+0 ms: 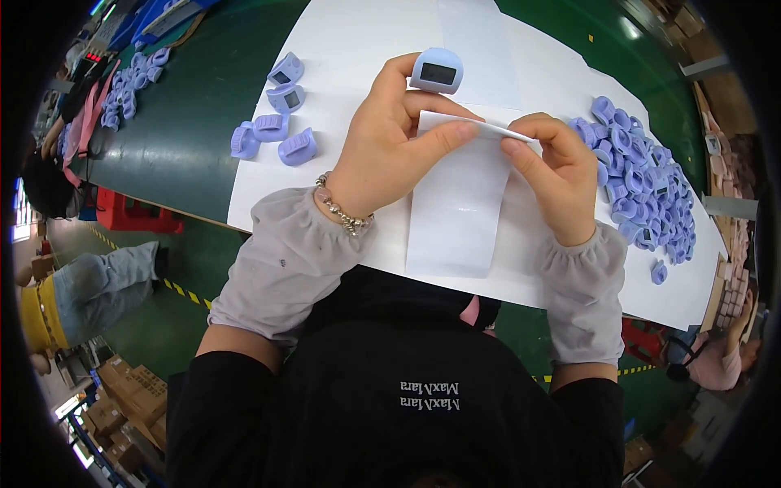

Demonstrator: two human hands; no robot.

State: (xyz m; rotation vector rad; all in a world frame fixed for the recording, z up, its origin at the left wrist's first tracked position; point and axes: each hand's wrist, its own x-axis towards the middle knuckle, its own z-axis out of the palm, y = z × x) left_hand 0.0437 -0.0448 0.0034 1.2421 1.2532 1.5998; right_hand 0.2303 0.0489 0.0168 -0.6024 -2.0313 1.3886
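Observation:
My left hand [386, 150] and my right hand [561, 175] pinch the top edge of a white sheet [455, 215] that looks like a strip of labels or film. That edge is folded over between my fingertips, while the rest hangs toward me over the table. A small lilac device [451, 58] with a dark rectangular window sits at the index finger of my left hand; how it is held there is partly hidden. Several matching lilac devices [298, 147] lie apart on the white table covering to the left.
A large heap of lilac devices [639, 175] covers the right side of the white covering [350, 32]. More lie at the far left on the green table [179, 130], near blue trays [167, 16]. Other people [98, 285] are at both sides; cartons [130, 398] stand lower left.

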